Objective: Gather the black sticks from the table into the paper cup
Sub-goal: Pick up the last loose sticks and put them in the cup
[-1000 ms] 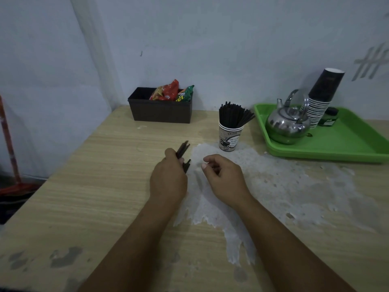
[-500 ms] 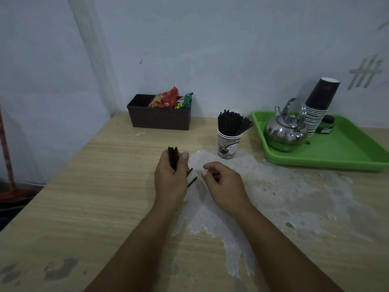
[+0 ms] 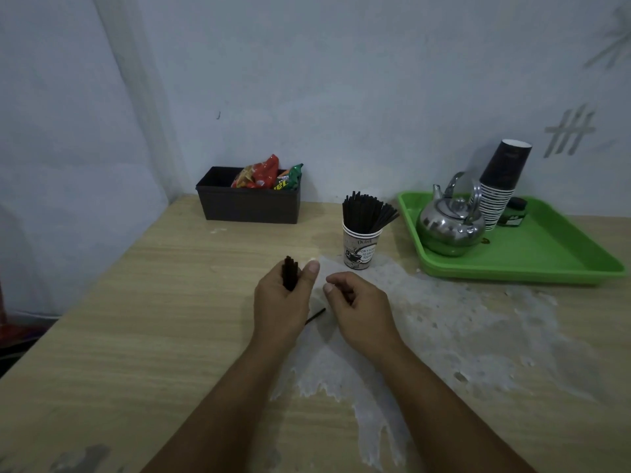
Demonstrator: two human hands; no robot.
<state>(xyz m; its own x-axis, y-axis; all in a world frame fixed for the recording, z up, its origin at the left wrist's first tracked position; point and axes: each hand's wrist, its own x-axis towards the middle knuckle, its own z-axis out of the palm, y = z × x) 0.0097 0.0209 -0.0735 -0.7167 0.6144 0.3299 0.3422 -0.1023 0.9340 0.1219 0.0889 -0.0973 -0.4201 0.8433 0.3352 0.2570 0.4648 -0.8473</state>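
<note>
Left hand point(image 3: 285, 298) grips a stick bundle point(image 3: 290, 276); right hand point(image 3: 358, 307) curled, seemingly empty. Risk: loose stick point(image 3: 316, 315) overlooked, or crowded paper cup point(image 3: 361, 247) tipped on insertion.

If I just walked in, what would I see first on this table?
Probably the bright green tray at the far right, holding a shiny kettle and a stack of cups. Next, mid-table, the left hand gripping a bundle of black sticks, just short of the paper cup bristling with more.

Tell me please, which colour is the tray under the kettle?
The tray is bright green, seen in the head view, with the kettle on it.
</note>
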